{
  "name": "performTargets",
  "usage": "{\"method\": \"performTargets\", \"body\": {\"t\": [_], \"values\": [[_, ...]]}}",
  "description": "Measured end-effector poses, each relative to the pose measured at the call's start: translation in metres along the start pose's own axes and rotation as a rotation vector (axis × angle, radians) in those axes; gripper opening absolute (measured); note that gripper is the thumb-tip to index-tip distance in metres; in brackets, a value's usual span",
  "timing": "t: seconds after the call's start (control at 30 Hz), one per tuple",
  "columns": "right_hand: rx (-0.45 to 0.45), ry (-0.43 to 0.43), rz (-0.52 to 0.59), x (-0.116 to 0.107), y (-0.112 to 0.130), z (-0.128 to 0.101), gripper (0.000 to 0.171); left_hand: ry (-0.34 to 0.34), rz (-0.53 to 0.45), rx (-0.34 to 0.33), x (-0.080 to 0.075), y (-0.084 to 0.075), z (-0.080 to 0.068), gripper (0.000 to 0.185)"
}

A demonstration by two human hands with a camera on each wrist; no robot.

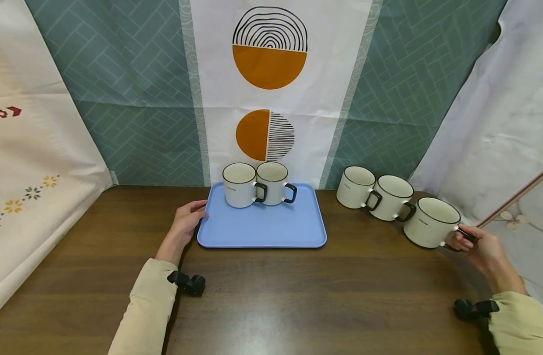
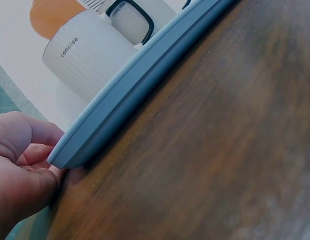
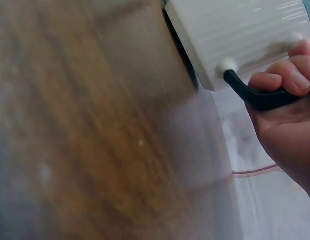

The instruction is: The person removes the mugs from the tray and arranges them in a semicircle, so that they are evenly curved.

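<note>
At the right of the head view, my right hand grips the black handle of a white mug with a dark rim. The right wrist view shows curled fingers around that handle, and the mug's base is close over the table. My left hand holds the left edge of a blue rectangular tray, fingers on either side of its rim in the left wrist view. Two matching mugs, a left one and a right one, stand upright side by side at the tray's back.
Two more white mugs, one at the back and one nearer, stand to the left of the gripped mug. All rest on a brown wooden table. A patterned cloth hangs behind, and a pale cloth borders the right side.
</note>
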State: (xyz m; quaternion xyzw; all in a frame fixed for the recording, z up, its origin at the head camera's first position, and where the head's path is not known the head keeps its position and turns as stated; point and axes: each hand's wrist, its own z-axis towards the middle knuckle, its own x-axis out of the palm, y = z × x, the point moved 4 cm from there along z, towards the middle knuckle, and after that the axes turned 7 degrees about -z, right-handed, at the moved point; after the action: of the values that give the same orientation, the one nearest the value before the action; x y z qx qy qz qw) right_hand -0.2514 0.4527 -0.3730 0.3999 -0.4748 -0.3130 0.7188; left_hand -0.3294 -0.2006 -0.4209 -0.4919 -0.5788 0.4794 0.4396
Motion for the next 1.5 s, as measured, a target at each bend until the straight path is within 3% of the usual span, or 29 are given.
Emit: {"method": "performTargets", "body": {"t": [0.1, 0.37, 0.53, 0.7, 0.97, 1.2, 1.27, 1.3, 1.4, 1.5], "values": [[0.032, 0.034, -0.064, 0.002, -0.003, -0.001, 0.053, -0.001, 0.005, -0.001, -0.001, 0.000, -0.001, 0.048], [0.125, 0.284, -0.142, 0.015, -0.010, 0.004, 0.057, -0.003, 0.008, -0.006, -0.003, -0.002, -0.004, 0.048], [0.157, 0.385, -0.172, 0.022, -0.013, 0.009, 0.058, -0.002, 0.006, 0.000, -0.004, -0.001, -0.004, 0.048], [0.161, 0.361, -0.248, 0.022, -0.015, 0.009, 0.058, 0.004, 0.002, 0.003, -0.003, 0.001, -0.004, 0.048], [0.146, 0.259, -0.273, 0.022, -0.014, 0.007, 0.049, 0.006, 0.003, -0.005, -0.002, 0.000, -0.005, 0.048], [0.090, 0.112, -0.389, 0.024, -0.013, 0.005, 0.044, 0.000, 0.004, -0.007, -0.002, 0.000, -0.004, 0.048], [0.090, 0.033, -0.507, 0.025, -0.011, 0.004, 0.042, -0.002, 0.002, -0.009, -0.002, 0.001, -0.004, 0.048], [0.098, -0.010, -0.623, 0.025, -0.009, 0.004, 0.040, -0.004, 0.002, -0.011, -0.003, 0.001, -0.003, 0.047], [0.188, -0.116, -1.055, 0.027, -0.001, 0.003, 0.040, -0.004, 0.005, -0.013, -0.003, 0.003, -0.003, 0.047], [0.314, -0.116, -1.437, 0.031, 0.009, 0.005, 0.051, -0.004, 0.002, -0.010, -0.002, 0.002, -0.002, 0.047]]}}
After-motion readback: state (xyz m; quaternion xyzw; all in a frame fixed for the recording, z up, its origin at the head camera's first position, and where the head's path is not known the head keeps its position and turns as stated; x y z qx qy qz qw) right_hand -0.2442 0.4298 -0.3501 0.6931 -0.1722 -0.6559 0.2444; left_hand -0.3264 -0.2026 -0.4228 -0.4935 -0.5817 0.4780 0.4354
